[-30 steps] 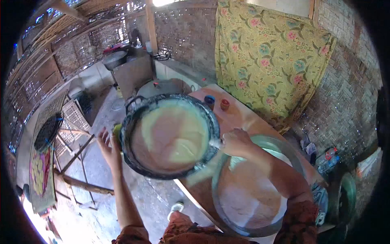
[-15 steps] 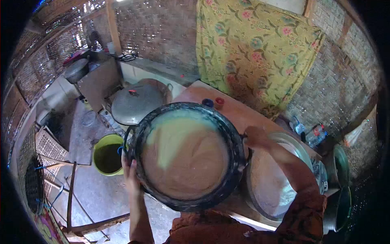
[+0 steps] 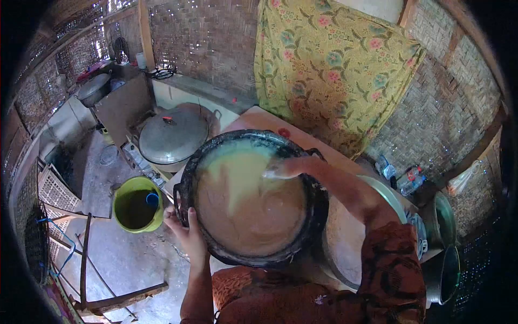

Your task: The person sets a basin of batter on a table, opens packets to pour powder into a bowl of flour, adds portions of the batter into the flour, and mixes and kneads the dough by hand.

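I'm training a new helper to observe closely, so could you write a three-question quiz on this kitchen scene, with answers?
1. True or false: a small blue container is inside the yellow-green bucket.
2. Which of the person's hands reaches over the mixture in the black pan?
3. The yellow cloth on the wall is printed with:
A) stripes
B) flowers
C) checks

Key:
1. True
2. The right hand
3. B
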The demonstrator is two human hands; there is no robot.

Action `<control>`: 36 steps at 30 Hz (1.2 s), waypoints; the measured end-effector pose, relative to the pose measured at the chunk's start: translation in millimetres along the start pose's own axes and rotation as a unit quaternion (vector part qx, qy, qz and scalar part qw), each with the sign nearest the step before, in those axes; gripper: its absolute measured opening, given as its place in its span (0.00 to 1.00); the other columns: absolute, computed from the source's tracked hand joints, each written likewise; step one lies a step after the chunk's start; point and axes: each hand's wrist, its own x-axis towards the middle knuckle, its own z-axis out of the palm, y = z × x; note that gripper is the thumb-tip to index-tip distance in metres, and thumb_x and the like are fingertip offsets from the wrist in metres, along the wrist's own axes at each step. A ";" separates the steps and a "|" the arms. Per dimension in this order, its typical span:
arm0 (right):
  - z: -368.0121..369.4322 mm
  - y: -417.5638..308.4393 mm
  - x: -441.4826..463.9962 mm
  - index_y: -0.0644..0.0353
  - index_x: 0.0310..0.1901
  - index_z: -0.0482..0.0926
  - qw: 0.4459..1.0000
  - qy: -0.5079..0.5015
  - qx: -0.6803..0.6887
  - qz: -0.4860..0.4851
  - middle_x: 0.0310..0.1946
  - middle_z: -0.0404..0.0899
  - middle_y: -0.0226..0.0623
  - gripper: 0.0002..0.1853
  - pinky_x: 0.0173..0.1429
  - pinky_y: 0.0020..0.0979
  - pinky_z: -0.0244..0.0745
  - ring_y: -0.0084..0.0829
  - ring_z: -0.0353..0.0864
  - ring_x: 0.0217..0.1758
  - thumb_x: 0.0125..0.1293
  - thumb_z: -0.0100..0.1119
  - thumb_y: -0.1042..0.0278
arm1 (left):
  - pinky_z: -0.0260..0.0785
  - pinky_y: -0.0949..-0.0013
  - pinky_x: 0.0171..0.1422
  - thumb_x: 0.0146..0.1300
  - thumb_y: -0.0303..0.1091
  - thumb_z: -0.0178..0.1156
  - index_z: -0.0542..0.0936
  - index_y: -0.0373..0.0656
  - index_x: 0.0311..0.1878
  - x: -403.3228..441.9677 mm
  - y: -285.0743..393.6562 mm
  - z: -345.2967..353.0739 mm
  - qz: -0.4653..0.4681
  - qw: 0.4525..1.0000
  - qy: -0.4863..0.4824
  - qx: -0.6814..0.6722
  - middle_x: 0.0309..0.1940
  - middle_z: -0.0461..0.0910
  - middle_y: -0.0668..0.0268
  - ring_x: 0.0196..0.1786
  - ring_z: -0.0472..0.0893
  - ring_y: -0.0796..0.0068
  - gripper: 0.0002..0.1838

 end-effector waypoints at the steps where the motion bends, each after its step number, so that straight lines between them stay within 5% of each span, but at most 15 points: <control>1: 2.8 -7.3 3.0 0.56 0.60 0.76 1.000 0.002 -0.004 -0.001 0.63 0.71 0.52 0.35 0.68 0.45 0.63 0.48 0.69 0.67 0.68 0.46 0.32 | 0.56 0.68 0.67 0.67 0.19 0.53 0.63 0.45 0.60 1.0 -6.4 -2.8 0.004 1.000 0.004 0.007 0.56 0.71 0.64 0.59 0.69 0.73 0.20; 6: 26.0 -7.4 20.2 0.60 0.61 0.75 0.976 -0.080 -0.200 0.046 0.65 0.69 0.52 0.47 0.72 0.45 0.57 0.49 0.65 0.70 0.59 0.47 0.20 | 0.56 0.66 0.68 0.65 0.15 0.50 0.62 0.44 0.61 -0.6 -3.7 -2.2 -0.014 1.000 0.000 0.009 0.57 0.69 0.60 0.60 0.69 0.71 0.23; 11: 33.9 -63.6 -18.6 0.62 0.59 0.77 0.973 -0.125 -0.169 0.092 0.64 0.71 0.52 0.47 0.72 0.46 0.56 0.48 0.66 0.69 0.54 0.53 0.21 | 0.55 0.64 0.68 0.62 0.12 0.48 0.62 0.44 0.61 -0.4 -11.1 -4.4 -0.017 1.000 0.002 -0.004 0.56 0.70 0.58 0.60 0.69 0.69 0.25; 13: 42.5 -67.6 -24.0 0.62 0.58 0.77 0.975 -0.152 -0.143 0.082 0.63 0.72 0.51 0.45 0.71 0.45 0.58 0.47 0.67 0.67 0.55 0.54 0.25 | 0.59 0.71 0.64 0.63 0.12 0.48 0.63 0.46 0.61 -0.9 -6.8 -2.6 -0.022 1.000 0.005 -0.009 0.56 0.71 0.64 0.57 0.71 0.75 0.25; 19: 76.1 -58.9 -34.7 0.62 0.55 0.78 0.961 -0.254 0.091 0.053 0.58 0.75 0.49 0.38 0.67 0.43 0.63 0.44 0.72 0.62 0.56 0.58 0.34 | 0.56 0.65 0.67 0.61 0.13 0.49 0.64 0.43 0.59 0.3 -4.0 -2.2 -0.017 1.000 0.004 0.009 0.54 0.71 0.61 0.58 0.69 0.70 0.24; 24: 79.3 -55.6 -46.9 0.62 0.53 0.79 0.879 -0.276 0.382 0.071 0.55 0.77 0.47 0.32 0.64 0.41 0.67 0.42 0.75 0.58 0.56 0.62 0.42 | 0.56 0.65 0.66 0.61 0.13 0.50 0.64 0.44 0.59 1.0 0.9 0.9 -0.029 0.999 0.018 0.027 0.53 0.71 0.61 0.57 0.69 0.70 0.24; 30: 55.0 -63.8 -68.6 0.62 0.51 0.81 0.790 -0.216 0.572 0.040 0.51 0.80 0.45 0.26 0.60 0.39 0.73 0.38 0.79 0.53 0.57 0.66 0.51 | 0.57 0.66 0.66 0.62 0.13 0.50 0.63 0.45 0.61 -0.7 -1.8 0.2 -0.039 0.999 0.009 0.006 0.54 0.71 0.62 0.58 0.70 0.72 0.25; 34: 23.8 -66.3 -86.3 0.65 0.49 0.80 0.821 -0.065 0.545 -0.159 0.44 0.84 0.44 0.20 0.53 0.39 0.79 0.37 0.85 0.43 0.58 0.66 0.62 | 0.58 0.68 0.66 0.64 0.13 0.49 0.62 0.45 0.64 -0.5 -12.5 -6.1 -0.025 0.999 -0.001 0.026 0.56 0.71 0.63 0.59 0.71 0.73 0.26; 36: 4.3 -59.0 -93.3 0.65 0.49 0.81 0.744 -0.105 0.658 -0.036 0.44 0.84 0.44 0.19 0.55 0.40 0.79 0.37 0.85 0.44 0.59 0.65 0.63 | 0.58 0.68 0.66 0.65 0.14 0.49 0.62 0.46 0.64 -1.3 -12.6 -5.4 -0.025 0.999 -0.002 0.027 0.56 0.71 0.63 0.59 0.71 0.73 0.26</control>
